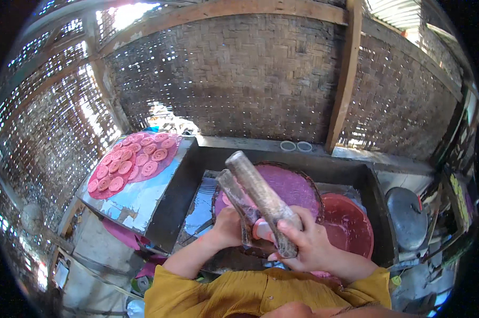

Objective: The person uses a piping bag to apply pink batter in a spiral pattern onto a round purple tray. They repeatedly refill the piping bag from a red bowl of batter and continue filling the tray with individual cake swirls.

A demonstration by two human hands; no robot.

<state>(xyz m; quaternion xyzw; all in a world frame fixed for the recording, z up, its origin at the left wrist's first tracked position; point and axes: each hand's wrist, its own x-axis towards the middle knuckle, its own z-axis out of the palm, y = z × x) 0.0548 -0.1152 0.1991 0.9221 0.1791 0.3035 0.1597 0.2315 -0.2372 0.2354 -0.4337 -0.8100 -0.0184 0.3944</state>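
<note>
In front of me I hold a worn two-bar tool (255,191), its bars angled up and away, with a small pink and white cylinder (262,228) between them near my hands. My left hand (224,229) is closed around the lower part of the left bar. My right hand (303,238) grips the thicker right bar, fingers wrapped over it. Beneath the tool is a round tray (287,180) with a purple-pink surface and dark rim, partly hidden, a little pink piece showing on it.
The tray sits in a dark trough (345,175) beside a red plastic tub (348,228). Left, pink coiled discs (124,168) lie on pink sheets on a table (139,214). Two rings (304,143) rest on the back ledge. A dented metal lid (406,217) is at right. Woven walls surround everything.
</note>
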